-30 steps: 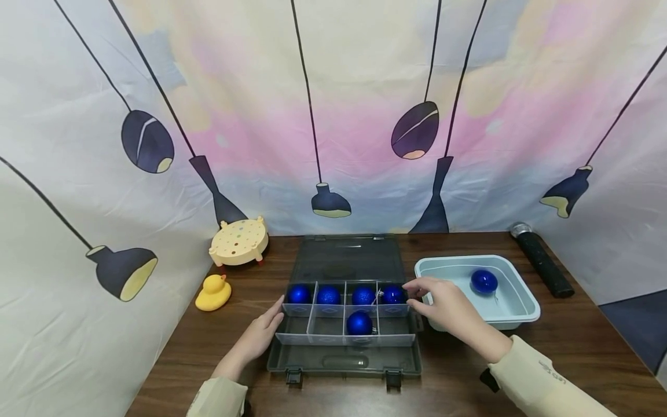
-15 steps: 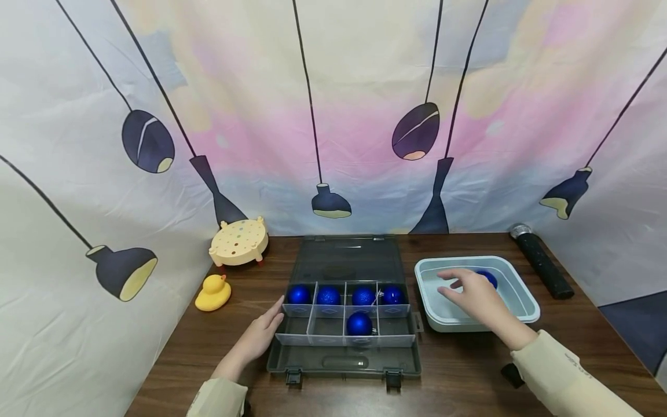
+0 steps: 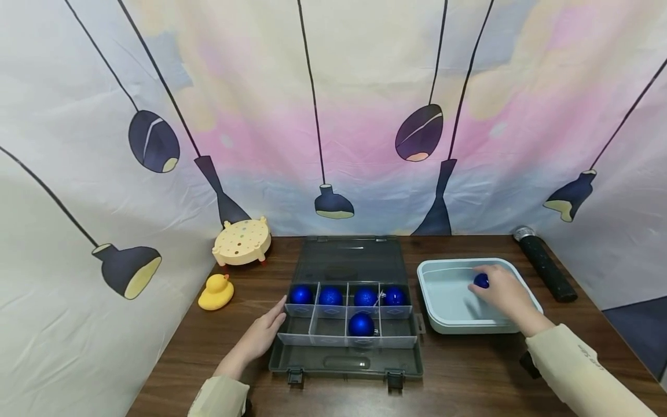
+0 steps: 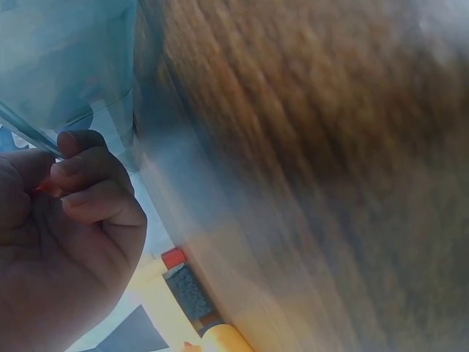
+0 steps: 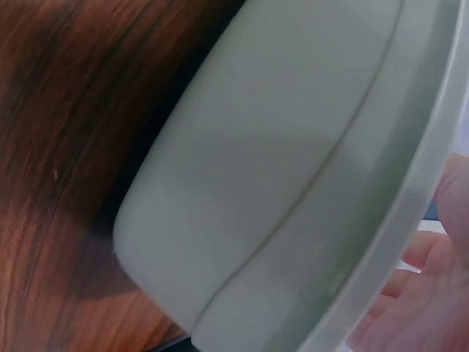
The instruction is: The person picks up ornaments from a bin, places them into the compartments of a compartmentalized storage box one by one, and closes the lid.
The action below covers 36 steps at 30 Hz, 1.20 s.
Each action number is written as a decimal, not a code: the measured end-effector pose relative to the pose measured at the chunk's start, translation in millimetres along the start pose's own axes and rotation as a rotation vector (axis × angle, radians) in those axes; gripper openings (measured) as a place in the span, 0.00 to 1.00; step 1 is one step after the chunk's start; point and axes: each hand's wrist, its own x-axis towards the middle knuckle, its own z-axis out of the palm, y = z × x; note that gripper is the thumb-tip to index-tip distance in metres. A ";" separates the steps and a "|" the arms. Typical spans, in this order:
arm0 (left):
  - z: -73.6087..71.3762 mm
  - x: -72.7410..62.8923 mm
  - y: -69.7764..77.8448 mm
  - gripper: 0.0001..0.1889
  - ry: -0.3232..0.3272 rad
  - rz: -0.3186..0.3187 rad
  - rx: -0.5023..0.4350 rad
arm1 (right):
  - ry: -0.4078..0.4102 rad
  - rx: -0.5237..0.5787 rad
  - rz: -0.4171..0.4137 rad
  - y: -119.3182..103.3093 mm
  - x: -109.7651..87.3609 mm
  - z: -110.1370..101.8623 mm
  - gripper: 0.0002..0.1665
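A grey-tinted organizer box (image 3: 346,364) lies open, its clear dividers forming two rows of compartments. Blue Christmas baubles fill the back row, and one more bauble (image 3: 361,325) sits in the front row, third from the left. My left hand (image 3: 259,334) holds the box at its left side; in the left wrist view its fingers (image 4: 91,172) curl at the box's edge. Over the pale blue basin (image 3: 443,324), my right hand (image 3: 502,291) grips a blue bauble (image 3: 481,281), partly hidden by the fingers. The basin's wall covers much of that hand in the right wrist view.
A yellow rubber duck (image 3: 216,292) and a cream dotted toy stool (image 3: 242,241) stand left of the box. Right of the basin lies a black microphone (image 3: 546,267). A curtain printed with lamps (image 3: 333,116) hangs behind the wooden table (image 3: 458,376).
My right hand has moved right from the back-right compartment to the basin and taken hold of the bauble there. My left hand has stayed at the box's left side.
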 end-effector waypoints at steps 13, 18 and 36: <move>0.5 -0.9 -0.9 0.25 0.002 0.005 -0.006 | 0.008 -0.104 0.030 14.2 -1.9 10.9 0.38; 1.0 -0.3 -0.3 0.25 0.004 0.008 -0.012 | -0.014 -0.105 0.050 17.2 -1.0 15.6 0.39; 1.3 -1.3 1.2 0.25 0.008 0.005 -0.002 | -0.026 -0.036 0.064 16.5 -5.0 16.2 0.36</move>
